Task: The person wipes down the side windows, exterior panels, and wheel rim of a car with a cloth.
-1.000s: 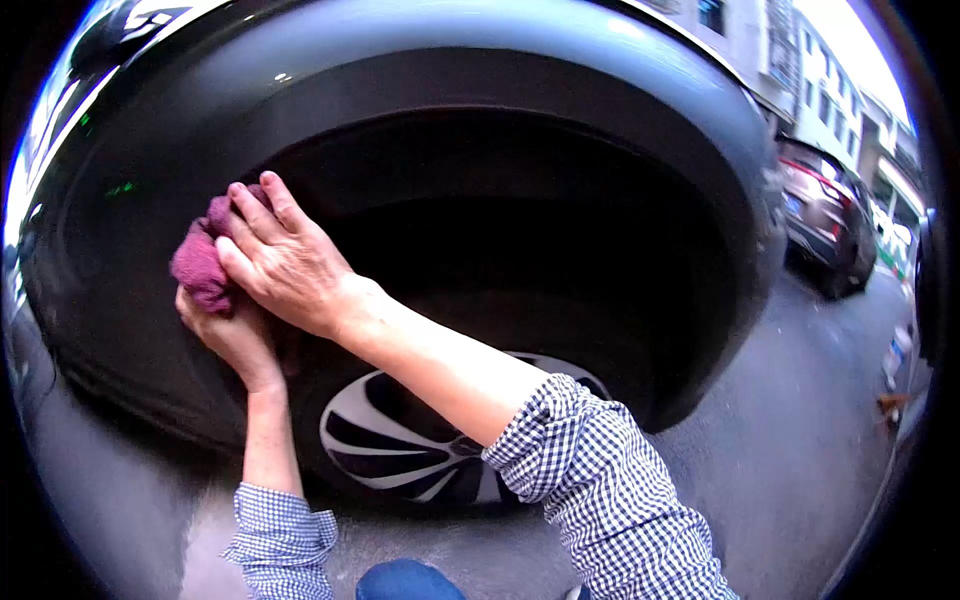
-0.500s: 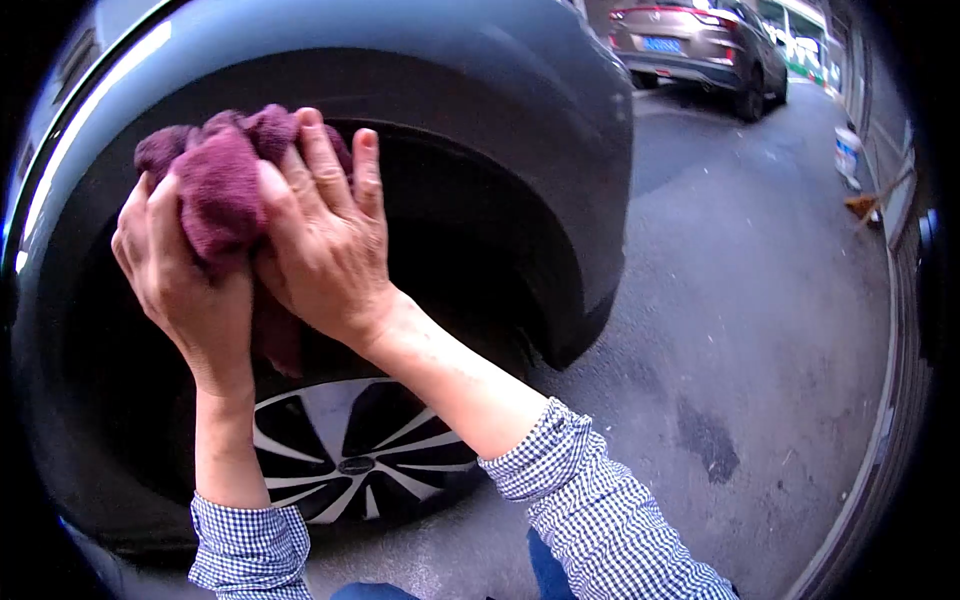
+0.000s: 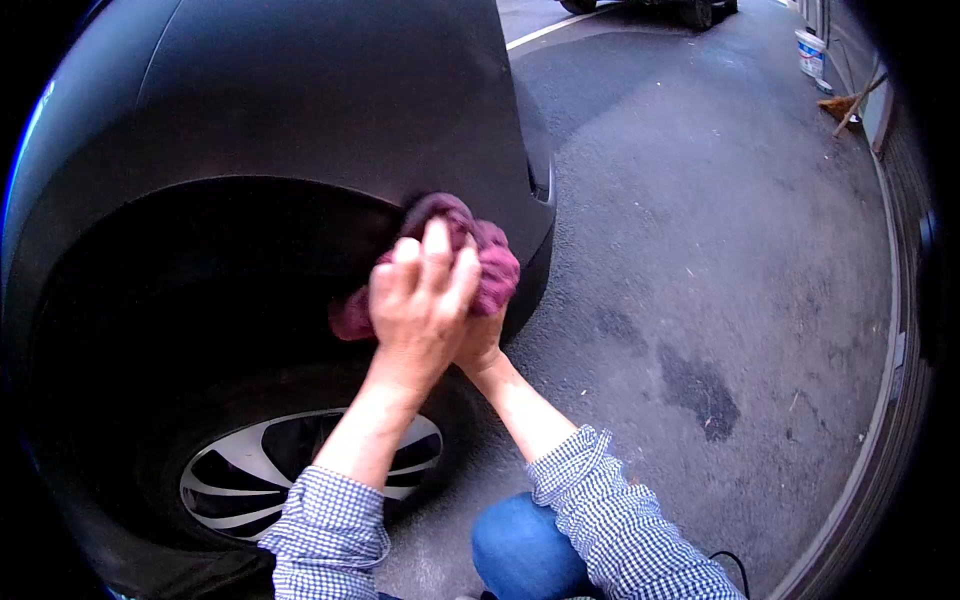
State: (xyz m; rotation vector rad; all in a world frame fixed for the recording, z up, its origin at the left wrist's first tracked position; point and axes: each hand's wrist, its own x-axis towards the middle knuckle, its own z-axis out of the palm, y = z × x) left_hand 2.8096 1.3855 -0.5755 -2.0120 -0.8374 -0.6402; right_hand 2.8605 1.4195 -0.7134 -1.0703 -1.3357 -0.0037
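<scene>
A bunched maroon cloth [image 3: 495,268] lies against the dark wheel-arch trim [image 3: 330,150] of a car. My left hand [image 3: 418,305] is on the cloth, its fingers curled over it. Behind and to the right of it, my right hand [image 3: 482,338] grips the cloth from below, its fingers mostly hidden. Part of the cloth hangs out at the left of my left hand, over the dark wheel opening. Below the arch is the wheel [image 3: 262,455] with its silver and black spokes.
Grey pavement [image 3: 760,260] runs along the car's right side. At the upper right stand a white bucket [image 3: 811,58] and a broom [image 3: 845,105] by the wall. Another vehicle's wheels [image 3: 697,12] show at the top. My blue-clad knee [image 3: 525,545] is at the bottom.
Both hands and the cloth have moved from the arch's left side to its right side. My left hand now lies over the cloth, with my right hand partly behind it. The view has shifted.
</scene>
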